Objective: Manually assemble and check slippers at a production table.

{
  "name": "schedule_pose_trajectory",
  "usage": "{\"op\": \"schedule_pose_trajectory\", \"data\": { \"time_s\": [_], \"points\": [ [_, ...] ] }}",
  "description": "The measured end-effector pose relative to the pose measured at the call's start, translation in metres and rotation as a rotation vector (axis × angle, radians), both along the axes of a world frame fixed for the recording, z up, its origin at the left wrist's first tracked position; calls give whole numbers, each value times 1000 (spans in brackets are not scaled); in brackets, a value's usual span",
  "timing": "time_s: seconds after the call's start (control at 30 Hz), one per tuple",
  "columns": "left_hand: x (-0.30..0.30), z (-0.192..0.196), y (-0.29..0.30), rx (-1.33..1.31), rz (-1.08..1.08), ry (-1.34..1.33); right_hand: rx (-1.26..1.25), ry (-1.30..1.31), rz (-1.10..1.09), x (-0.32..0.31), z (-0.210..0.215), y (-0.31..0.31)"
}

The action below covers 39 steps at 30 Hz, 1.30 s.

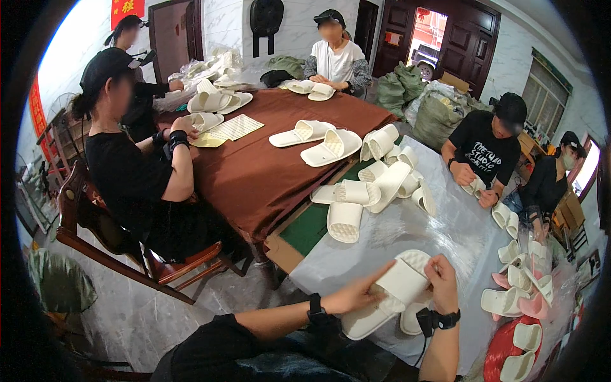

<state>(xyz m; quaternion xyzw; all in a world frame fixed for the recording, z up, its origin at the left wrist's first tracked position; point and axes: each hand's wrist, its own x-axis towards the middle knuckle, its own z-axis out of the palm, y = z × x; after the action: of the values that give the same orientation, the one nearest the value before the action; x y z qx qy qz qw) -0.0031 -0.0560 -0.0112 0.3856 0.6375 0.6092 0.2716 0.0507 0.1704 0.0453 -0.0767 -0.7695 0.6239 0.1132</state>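
A cream slide slipper [403, 284] is tilted between my two hands above the near edge of the table. My left hand [358, 291] closes on its left side, with the fingers partly inside under the wide strap. At the toe end, my right hand [443, 281] pinches the rim with curled fingers; whether it holds anything small as well is hidden. Another cream slipper [412, 321] shows partly below the held one, beside my right wrist. Ahead of my hands lies a loose pile of cream slippers [347, 221] with quilted straps and footbeds.
Clear plastic sheeting [455, 245] covers my table. A table with brown cloth [254, 165] adjoins it, bearing a slipper pair [332, 148] and a yellow sticker sheet [238, 127]. Co-workers sit around, one [487, 149] handling slippers across from me. Pink and cream slippers [533, 299] and a red bundle [499, 350] are at right.
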Motion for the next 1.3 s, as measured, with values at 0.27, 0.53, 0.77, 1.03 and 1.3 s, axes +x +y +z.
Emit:
{"op": "schedule_pose_trajectory", "data": {
  "time_s": [0.27,0.53,0.77,1.03,1.3],
  "points": [
    [-11,-54,-15,33,409,78,105,141,-169,8,-34,-5],
    [-9,-39,7,-215,351,183,158,80,-386,52,-18,26],
    [3,-46,29,-343,378,613,162,-9,-398,96,-6,30],
    [-7,-1,16,-479,439,869,458,-46,36,92,-17,-39],
    [-80,-15,80,-247,187,634,1041,-54,115,66,-63,-75]
  ]
}}
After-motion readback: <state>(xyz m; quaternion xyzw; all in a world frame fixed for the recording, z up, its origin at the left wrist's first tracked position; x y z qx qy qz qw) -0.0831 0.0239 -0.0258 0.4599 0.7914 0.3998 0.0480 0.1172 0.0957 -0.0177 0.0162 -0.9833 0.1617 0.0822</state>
